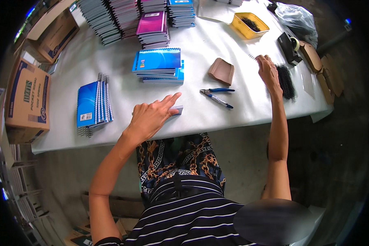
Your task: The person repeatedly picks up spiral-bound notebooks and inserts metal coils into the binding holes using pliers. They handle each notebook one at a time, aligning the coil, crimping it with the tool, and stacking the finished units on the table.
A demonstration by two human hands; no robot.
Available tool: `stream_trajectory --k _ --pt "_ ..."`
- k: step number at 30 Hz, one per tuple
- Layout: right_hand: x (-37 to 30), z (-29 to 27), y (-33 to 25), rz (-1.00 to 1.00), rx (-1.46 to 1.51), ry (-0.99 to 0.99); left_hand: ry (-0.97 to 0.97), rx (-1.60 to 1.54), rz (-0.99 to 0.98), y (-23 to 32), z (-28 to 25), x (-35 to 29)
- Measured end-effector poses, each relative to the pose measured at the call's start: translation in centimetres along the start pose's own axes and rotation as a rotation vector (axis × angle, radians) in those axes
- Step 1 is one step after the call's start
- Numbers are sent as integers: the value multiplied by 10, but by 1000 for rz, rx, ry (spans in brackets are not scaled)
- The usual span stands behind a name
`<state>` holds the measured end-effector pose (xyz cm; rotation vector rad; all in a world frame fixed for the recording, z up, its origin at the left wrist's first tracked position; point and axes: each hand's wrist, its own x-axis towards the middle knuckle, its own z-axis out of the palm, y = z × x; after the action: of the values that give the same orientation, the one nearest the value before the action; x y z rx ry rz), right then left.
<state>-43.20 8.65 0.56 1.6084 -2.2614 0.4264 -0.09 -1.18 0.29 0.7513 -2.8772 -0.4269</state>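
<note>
My left hand (149, 118) is at the table's front edge, its fingers stretched over a small notebook (177, 110). The thumb rests against that notebook, and most of it is hidden under the palm. Out to the right, my right hand (269, 74) has its fingers curled together at a wire spiral coil (252, 56), partly hidden by the fingers. Beside that hand lies a bundle of black spiral coils (286, 83). Blue-handled pliers (220, 89) and a blue-and-white pen (219, 100) lie between my hands.
Blue notebooks (158, 59) are stacked ahead, with spiral-bound ones (88, 102) at left. Taller notebook piles (153, 26) stand behind. A brown tray (222, 71), yellow tub (238, 28) and tape dispenser (289, 48) sit rightward. A cardboard box (28, 98) borders the left edge.
</note>
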Motion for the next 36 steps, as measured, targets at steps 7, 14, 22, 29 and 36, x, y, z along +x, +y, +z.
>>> stream_trajectory --k 7,14,22,29,36 --pt "-54 -29 -197 -275 935 -319 77 140 13 -3 2 0" --pt "-53 -17 -200 -336 977 -460 58 50 7 -8 6 3" --pt "-54 -27 -209 -296 823 -566 -22 15 -72 -1 -4 4" --pt "-59 -30 -221 -403 712 -359 -54 30 -87 -1 -2 4" --pt "-55 -22 -218 -415 615 -551 -122 23 -56 -1 -6 3"
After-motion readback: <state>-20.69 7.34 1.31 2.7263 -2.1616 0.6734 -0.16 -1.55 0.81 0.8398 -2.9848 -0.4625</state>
